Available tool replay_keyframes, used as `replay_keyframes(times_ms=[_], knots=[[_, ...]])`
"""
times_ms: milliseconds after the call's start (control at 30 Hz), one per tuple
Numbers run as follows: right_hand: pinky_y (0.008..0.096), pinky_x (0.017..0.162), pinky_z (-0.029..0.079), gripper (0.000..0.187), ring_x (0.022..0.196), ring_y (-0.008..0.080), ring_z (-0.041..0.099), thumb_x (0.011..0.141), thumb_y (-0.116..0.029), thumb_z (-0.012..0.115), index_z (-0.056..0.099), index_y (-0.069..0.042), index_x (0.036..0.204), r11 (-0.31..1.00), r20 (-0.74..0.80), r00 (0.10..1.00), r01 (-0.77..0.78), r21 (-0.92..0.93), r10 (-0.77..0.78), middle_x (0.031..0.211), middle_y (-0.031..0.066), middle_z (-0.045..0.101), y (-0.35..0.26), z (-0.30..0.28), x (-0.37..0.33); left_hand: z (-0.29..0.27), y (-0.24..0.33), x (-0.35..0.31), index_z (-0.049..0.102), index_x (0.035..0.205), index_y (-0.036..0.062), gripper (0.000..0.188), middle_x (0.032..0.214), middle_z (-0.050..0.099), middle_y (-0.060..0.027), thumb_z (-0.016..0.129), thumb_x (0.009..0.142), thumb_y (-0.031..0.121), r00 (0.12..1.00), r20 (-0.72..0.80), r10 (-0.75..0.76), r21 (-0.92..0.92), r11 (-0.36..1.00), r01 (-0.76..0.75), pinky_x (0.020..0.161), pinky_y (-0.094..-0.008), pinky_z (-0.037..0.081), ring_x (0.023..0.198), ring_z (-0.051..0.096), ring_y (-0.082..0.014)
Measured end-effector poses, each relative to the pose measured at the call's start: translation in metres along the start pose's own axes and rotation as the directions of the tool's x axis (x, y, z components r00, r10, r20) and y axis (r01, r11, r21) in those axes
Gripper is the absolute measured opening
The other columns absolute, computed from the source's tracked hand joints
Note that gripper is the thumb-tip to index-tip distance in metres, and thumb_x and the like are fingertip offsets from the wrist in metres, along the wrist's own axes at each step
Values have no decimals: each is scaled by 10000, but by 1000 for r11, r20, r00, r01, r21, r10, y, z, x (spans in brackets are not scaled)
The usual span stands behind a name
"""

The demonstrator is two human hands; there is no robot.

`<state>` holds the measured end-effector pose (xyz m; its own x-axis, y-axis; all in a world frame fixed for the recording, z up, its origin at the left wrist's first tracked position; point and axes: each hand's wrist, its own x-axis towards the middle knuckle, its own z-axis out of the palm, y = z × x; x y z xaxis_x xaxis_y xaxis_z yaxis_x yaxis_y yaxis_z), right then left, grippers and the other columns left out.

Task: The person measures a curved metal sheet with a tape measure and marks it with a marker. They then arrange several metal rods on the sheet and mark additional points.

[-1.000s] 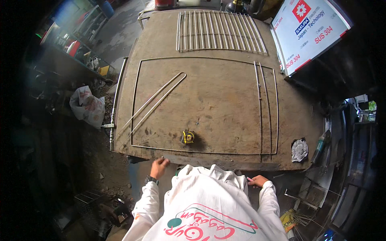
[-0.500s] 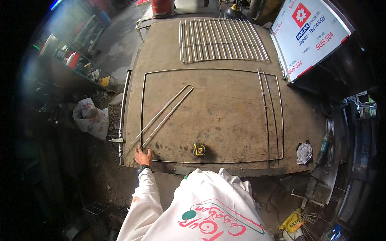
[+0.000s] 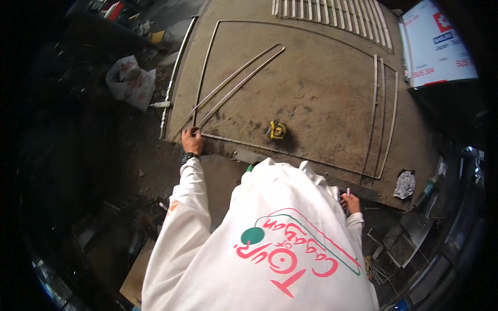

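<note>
My left hand (image 3: 192, 141) is at the near left corner of a large rectangular metal rod frame (image 3: 206, 67), its fingers curled onto the rod there. Beside those fingers are the lower ends of a long U-shaped metal rod (image 3: 244, 80), which lies slanted across the frame's left side. My right hand (image 3: 351, 203) is in front of the table's near edge, closed, with a small pale stick-like piece (image 3: 348, 192) poking up from the fingers. A yellow and black tape measure (image 3: 277, 130) rests inside the frame, closer to its near side.
Two more straight rods (image 3: 375, 103) lie along the frame's right side. A metal rod grille (image 3: 332, 18) is at the table's far end. A film-covered sheet-metal box (image 3: 438, 46) stands far right. A crumpled white cloth (image 3: 404, 185) and a grinder-like tool (image 3: 428, 189) lie near right.
The view has tilted down and turned, so the table sits higher. My right hand has come into sight by the near edge. My left hand's fingers are now more curled at the same corner.
</note>
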<state>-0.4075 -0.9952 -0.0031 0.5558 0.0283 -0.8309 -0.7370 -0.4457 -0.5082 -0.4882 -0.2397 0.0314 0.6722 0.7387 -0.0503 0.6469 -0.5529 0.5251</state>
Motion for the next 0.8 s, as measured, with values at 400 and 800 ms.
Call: replay_keyframes(times_ms=[400,800], knots=[[324,579,476,166,633,104,558,880,-123,586,710,-14,895,884,26,986,158,-440,-163,711,12,639,67,-32,-31,133,-59,-273,712,1046,-40,362,994,743,-173,679,891,286,521,827,-209,-4,926,378,815,-418,525,939,694,-307],[442,744,536,225,827,342,709,872,-198,598,718,-25,951,706,154,897,424,-568,-415,909,234,710,155,1,0,66,17,-120,611,1167,11,366,1174,569,-277,632,812,96,962,-198,-190,83,974,210,903,-537,448,1036,565,-463]])
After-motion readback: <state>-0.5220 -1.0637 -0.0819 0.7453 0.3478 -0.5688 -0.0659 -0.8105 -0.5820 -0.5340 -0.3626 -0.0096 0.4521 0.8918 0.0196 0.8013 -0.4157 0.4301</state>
